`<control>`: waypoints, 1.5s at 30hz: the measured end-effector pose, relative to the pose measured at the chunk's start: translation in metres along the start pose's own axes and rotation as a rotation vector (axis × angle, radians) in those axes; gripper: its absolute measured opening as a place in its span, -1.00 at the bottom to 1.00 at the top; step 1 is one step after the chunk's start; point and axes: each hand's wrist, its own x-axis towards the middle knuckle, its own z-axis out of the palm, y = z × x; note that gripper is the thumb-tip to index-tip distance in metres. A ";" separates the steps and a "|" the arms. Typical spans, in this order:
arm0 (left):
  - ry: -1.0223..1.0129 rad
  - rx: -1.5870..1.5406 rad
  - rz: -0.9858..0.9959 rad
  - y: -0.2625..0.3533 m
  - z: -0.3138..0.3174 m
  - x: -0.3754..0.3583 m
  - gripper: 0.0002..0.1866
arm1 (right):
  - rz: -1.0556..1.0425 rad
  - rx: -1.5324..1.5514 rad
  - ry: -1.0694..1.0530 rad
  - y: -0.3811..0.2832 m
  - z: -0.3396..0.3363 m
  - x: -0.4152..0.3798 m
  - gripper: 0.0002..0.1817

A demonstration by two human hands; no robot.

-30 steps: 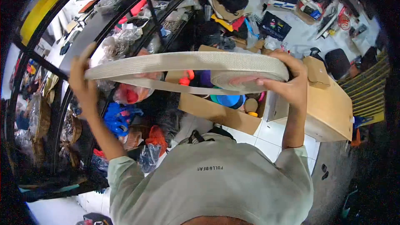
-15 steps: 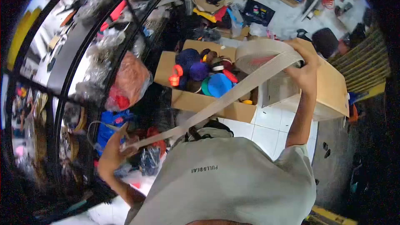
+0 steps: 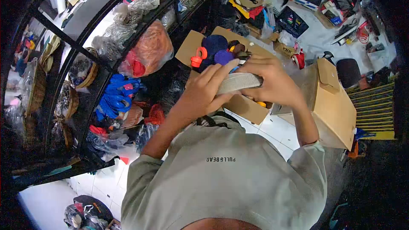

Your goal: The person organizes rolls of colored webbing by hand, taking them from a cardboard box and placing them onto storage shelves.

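Both my hands meet in front of my chest on a roll of beige webbing strap (image 3: pixel 237 82). My right hand (image 3: pixel 272 81) grips the roll from the right and above. My left hand (image 3: pixel 204 91) presses its fingers on the roll's left side. Most of the roll is hidden between the two hands. Just behind the hands lies an open cardboard box (image 3: pixel 189 47) holding several coloured tape rolls, orange, blue and purple among them.
A black metal shelf rack (image 3: pixel 81 30) with bagged goods, baskets and blue items fills the left. A plain cardboard box (image 3: pixel 336 102) stands at the right on the white tiled floor (image 3: pixel 277 130). Cluttered bags and tools lie at the far top right.
The long strap stretched between my spread hands is gone; my left hand has come up from the lower left to the roll, and both hands now hold it together.
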 end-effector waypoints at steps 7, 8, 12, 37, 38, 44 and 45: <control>0.104 -0.008 0.068 -0.015 -0.005 -0.012 -0.52 | 0.138 0.279 0.153 -0.003 0.015 0.003 -0.51; 0.185 -0.125 0.013 -0.015 -0.003 -0.015 -0.54 | 0.177 0.329 0.163 -0.003 0.015 0.005 -0.49; 0.421 -0.424 -0.163 -0.019 -0.002 -0.017 -0.48 | 0.241 0.457 0.300 -0.006 0.026 0.007 -0.45; 0.328 -0.676 -0.163 -0.024 -0.002 0.050 -0.35 | 0.366 0.816 1.334 -0.003 0.110 -0.010 -0.44; 0.319 -0.687 -0.133 -0.028 -0.001 0.053 -0.32 | 0.359 0.815 1.344 -0.003 0.108 -0.008 -0.44; 0.491 -0.650 -0.162 -0.020 0.012 0.049 -0.27 | 0.366 0.724 1.369 0.006 0.107 -0.006 -0.44; 0.487 -0.648 -0.159 -0.018 0.009 0.049 -0.27 | 0.366 0.733 1.309 0.002 0.101 -0.006 -0.43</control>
